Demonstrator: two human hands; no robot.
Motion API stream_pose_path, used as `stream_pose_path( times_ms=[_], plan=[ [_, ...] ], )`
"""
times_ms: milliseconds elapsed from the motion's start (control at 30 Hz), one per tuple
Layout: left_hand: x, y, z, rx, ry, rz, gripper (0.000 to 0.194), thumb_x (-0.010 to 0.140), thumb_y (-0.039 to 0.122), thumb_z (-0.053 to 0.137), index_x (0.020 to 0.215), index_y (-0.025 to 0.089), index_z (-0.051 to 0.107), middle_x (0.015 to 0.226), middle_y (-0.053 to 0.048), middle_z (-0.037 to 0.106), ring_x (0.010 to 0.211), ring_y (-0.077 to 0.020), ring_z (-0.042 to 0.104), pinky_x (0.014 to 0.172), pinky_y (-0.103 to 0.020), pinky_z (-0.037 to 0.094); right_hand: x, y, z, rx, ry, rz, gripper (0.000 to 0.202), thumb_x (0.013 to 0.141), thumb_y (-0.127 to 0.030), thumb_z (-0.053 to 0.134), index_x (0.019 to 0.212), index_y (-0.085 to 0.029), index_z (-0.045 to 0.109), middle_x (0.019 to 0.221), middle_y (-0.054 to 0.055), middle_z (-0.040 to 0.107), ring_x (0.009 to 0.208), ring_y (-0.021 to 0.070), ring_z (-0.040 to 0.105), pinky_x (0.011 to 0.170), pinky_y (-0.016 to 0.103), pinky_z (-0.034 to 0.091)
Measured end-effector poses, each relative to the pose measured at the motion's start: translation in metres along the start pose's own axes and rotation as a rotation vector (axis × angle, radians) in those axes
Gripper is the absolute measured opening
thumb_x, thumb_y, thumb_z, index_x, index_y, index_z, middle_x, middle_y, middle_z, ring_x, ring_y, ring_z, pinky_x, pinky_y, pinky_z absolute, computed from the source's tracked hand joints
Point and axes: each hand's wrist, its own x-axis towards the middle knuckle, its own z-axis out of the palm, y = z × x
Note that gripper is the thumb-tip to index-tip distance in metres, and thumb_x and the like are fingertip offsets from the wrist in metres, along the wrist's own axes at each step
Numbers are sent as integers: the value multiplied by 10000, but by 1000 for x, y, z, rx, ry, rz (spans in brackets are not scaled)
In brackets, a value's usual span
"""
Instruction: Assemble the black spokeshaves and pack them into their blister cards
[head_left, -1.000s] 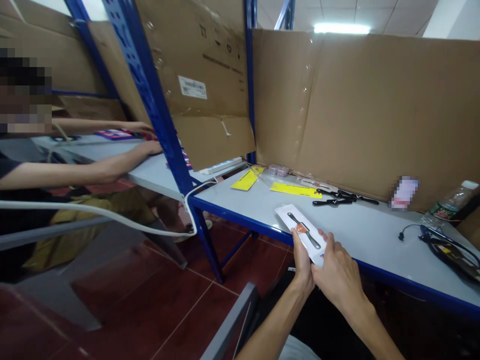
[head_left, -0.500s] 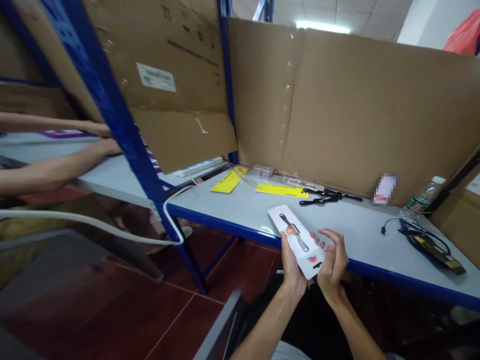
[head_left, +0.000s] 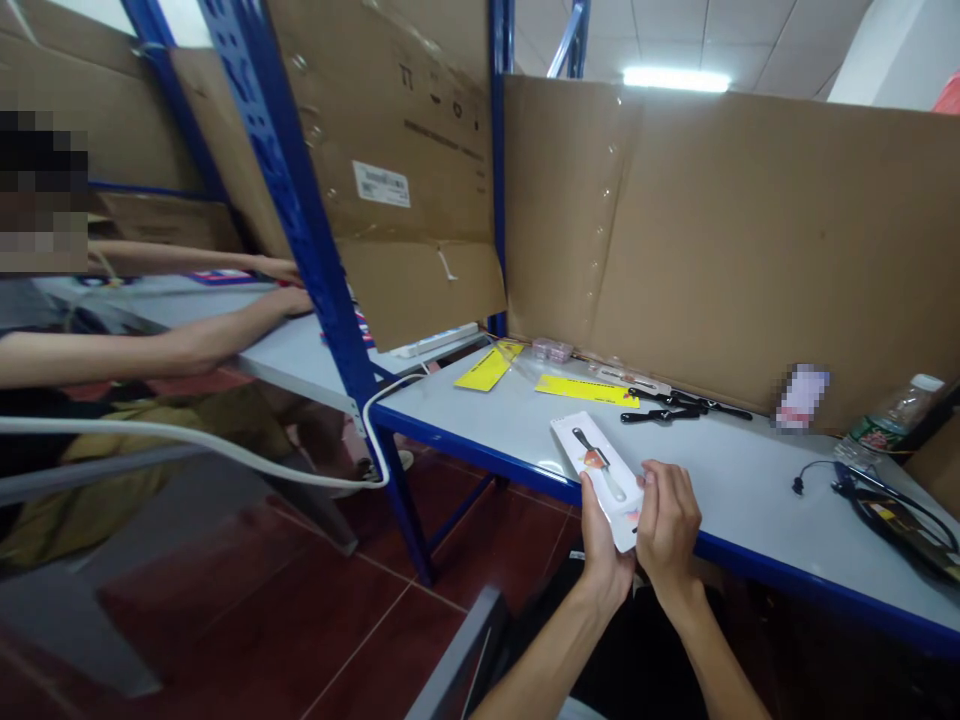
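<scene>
A slim white retail box (head_left: 592, 458), printed with a dark-handled kitchen tool, is tilted above the table's front edge. My left hand (head_left: 606, 545) supports it from beneath, thumb along its left side. Curled fingers of my right hand (head_left: 670, 515) grip the near right corner, by the hang-hole end. What the right fingertips do behind the box is hidden. Beyond the box lie several black-handled tools (head_left: 660, 414), a yellow printed card strip (head_left: 587, 388) and a second yellow card (head_left: 487, 368).
A blue-edged table (head_left: 480, 420) stands before me, backed by a cardboard panel (head_left: 712, 240). At right are a plastic bottle (head_left: 892, 420) and a black cabled item (head_left: 896, 510). A white cable (head_left: 247, 470) crosses at left, near a co-worker's forearms (head_left: 187, 340).
The view has swung left. My right hand has closed from spread fingers onto the box's near corner, and the box's near end looks bent or opened.
</scene>
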Motion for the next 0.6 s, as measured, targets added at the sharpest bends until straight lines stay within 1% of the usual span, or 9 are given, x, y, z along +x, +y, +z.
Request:
stream_pose_path(
  times_ms=[133, 167, 233, 300, 367, 433, 500, 567, 600],
  plan=[
    [-2, 3, 3, 38, 24, 7, 469, 1046, 471, 404, 1097, 113, 703, 898, -99, 761, 724, -197, 736, 729, -291, 609, 0, -2, -4, 57, -49, 102, 330, 1025, -299, 318, 1105, -167, 609, 1071, 134, 670, 1033, 261, 578, 897, 410, 452],
    [-3, 4, 3, 56, 26, 1, 468, 1048, 462, 400, 1088, 107, 704, 882, -101, 761, 712, -199, 737, 729, -299, 613, 0, 0, -7, 121, -67, 178, 315, 1019, -334, 336, 1110, -174, 592, 1103, 138, 664, 1060, 262, 579, 910, 410, 452],
    [-5, 6, 1, 99, 29, -16, 484, 1046, 462, 405, 1068, 85, 707, 860, -124, 764, 712, -219, 745, 734, -327, 622, 0, 4, -15, 297, -168, 399, 301, 989, -431, 407, 1097, -191, 553, 1104, 134, 669, 1051, 256, 606, 867, 385, 479],
    [-8, 7, 0, 158, 20, -20, 487, 1037, 463, 433, 1070, 63, 709, 873, -155, 768, 763, -250, 758, 748, -354, 630, 0, 11, -24, 476, -345, 598, 350, 906, -529, 538, 1038, -205, 539, 916, 93, 706, 830, 234, 666, 673, 323, 500],
    [-9, 6, -2, 220, -5, -16, 457, 1028, 438, 469, 1077, 54, 711, 907, -177, 771, 823, -274, 764, 764, -373, 634, 0, 18, -32, 614, -520, 695, 425, 801, -580, 650, 975, -205, 548, 648, 21, 672, 507, 190, 606, 448, 255, 402],
    [-10, 4, -4, 277, -46, -6, 388, 1019, 383, 507, 1076, 57, 710, 953, -183, 771, 867, -283, 763, 781, -383, 634, 1, 24, -38, 724, -618, 757, 473, 733, -596, 702, 939, -193, 564, 514, -14, 622, 349, 159, 519, 346, 217, 291],
    [-11, 2, -7, 328, -102, -26, 314, 999, 341, 557, 1065, 75, 709, 991, -172, 771, 893, -284, 760, 799, -391, 631, 0, 30, -45, 836, -621, 830, 484, 716, -604, 707, 906, -180, 574, 509, -6, 624, 340, 144, 525, 331, 199, 284],
    [-12, 2, -12, 430, -218, -121, 295, 969, 356, 616, 1072, 95, 708, 1028, -171, 766, 928, -299, 755, 795, -402, 629, -5, 36, -56, 929, -538, 893, 477, 690, -597, 730, 847, -174, 577, 538, -5, 623, 363, 120, 530, 347, 197, 326],
    [-13, 3, -15, 507, -296, -192, 332, 952, 396, 640, 1083, 98, 708, 1034, -182, 763, 935, -313, 754, 767, -402, 630, -9, 39, -63, 965, -477, 921, 471, 677, -587, 747, 820, -173, 575, 555, -8, 618, 368, 104, 518, 355, 198, 343]
  ],
)
